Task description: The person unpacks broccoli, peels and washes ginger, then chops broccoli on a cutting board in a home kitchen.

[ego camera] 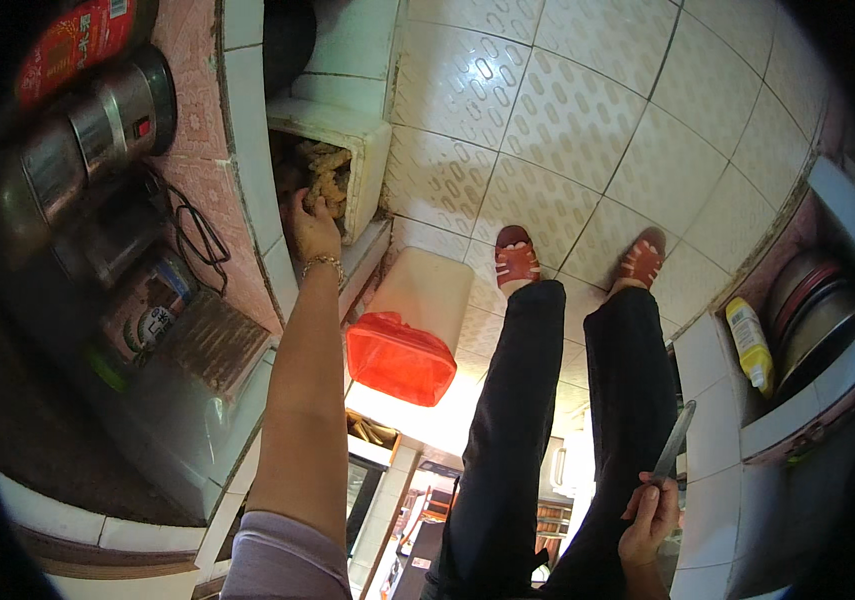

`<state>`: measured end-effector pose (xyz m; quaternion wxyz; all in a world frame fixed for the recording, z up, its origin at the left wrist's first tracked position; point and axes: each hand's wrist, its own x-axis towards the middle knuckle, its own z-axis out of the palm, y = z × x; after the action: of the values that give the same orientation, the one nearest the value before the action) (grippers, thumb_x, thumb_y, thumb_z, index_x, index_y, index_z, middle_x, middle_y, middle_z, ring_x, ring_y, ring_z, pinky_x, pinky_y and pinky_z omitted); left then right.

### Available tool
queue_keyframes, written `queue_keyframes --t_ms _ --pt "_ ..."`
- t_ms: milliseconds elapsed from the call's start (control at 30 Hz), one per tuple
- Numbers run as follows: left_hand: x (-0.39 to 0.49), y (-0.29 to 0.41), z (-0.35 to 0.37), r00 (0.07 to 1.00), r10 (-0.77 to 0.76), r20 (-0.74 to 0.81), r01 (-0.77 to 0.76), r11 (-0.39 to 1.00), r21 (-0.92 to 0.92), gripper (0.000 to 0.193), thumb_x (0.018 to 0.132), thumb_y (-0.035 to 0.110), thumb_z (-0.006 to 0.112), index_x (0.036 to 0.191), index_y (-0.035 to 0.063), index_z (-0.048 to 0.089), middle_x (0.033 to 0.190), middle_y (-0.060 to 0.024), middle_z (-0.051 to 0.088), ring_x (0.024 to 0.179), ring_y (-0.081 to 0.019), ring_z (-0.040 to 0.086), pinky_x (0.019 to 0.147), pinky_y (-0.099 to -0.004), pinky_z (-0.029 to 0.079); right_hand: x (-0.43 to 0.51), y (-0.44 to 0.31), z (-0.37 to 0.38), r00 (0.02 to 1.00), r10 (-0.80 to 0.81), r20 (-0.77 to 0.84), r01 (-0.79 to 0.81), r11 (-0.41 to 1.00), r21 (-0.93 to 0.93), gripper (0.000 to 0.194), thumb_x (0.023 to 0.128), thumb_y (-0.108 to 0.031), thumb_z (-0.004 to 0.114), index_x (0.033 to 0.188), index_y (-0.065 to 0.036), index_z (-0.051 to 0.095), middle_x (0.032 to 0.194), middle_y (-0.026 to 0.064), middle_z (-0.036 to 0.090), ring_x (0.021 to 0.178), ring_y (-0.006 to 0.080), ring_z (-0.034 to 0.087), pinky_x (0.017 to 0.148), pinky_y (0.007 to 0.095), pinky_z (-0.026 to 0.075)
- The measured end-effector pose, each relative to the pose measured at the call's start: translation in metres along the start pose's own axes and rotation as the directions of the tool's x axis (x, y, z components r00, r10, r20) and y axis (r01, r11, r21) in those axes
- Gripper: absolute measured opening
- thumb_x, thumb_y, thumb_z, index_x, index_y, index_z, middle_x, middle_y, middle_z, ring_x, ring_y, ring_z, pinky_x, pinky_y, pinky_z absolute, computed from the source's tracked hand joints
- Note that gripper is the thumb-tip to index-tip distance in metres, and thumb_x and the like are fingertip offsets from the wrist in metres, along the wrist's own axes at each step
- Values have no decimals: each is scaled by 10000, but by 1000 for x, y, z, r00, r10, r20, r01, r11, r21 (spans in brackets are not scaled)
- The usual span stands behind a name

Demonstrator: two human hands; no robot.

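Note:
My left hand (315,229) reaches into a white foam box (369,176) below the tiled counter, its fingers at knobbly brown pieces that look like ginger root (328,180). Whether the fingers grip a piece is hard to make out. A bracelet circles that wrist. At the lower right, my right hand (651,517) is closed around the handle end of a knife (675,442), whose blade points up and away from me beside my right leg.
A bin with a red liner (401,360) stands on the tiled floor left of my legs. On the left counter are a metal appliance (97,142) and its black cable (202,236). A yellow bottle (750,345) and metal basins (821,322) sit in the right-hand niche.

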<state>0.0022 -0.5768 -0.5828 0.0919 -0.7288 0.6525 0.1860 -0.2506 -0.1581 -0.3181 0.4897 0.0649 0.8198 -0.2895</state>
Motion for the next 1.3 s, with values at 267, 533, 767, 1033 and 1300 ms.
queue_keyframes --t_ms 267,533,767,1033,1300 --pt "-25 2 0 975 55 -217 -31 993 114 467 960 359 451 1224 -25 480 1111 -239 587 1018 -373 569 880 -425 436 -1 9 0 1000 20 -12 -19 999 43 199 979 -179 449 1001 -3 540 652 0 487 483 43 380 420 189 291" --pt "-136 34 -7 902 -23 430 336 664 -668 258 910 255 612 988 10 603 863 -22 618 772 -76 537 713 -236 434 86 -44 45 945 217 245 -255 958 135 90 840 -51 658 804 -14 585 727 -60 506 703 32 452 640 191 398" --pt "-196 96 -34 792 163 589 420 554 -719 151 898 93 617 1019 4 602 889 -5 628 808 -44 554 733 -189 449 175 -117 124 854 78 515 -170 976 135 244 787 -275 757 800 -66 631 574 -75 446 445 14 340 403 196 222" --pt "-183 94 -24 764 268 587 358 580 -732 158 891 90 626 1006 -17 605 863 0 624 777 -27 541 679 -172 446 187 -120 140 814 104 572 -206 972 116 256 789 -283 757 738 -99 586 562 -79 414 438 16 320 407 206 210" --pt "-163 102 -21 643 414 644 364 575 -732 133 888 72 621 982 -23 618 893 -10 635 803 -63 585 718 -186 477 215 -109 128 815 131 564 -196 979 56 226 825 -284 706 775 -92 598 550 -74 406 441 35 320 421 218 233"
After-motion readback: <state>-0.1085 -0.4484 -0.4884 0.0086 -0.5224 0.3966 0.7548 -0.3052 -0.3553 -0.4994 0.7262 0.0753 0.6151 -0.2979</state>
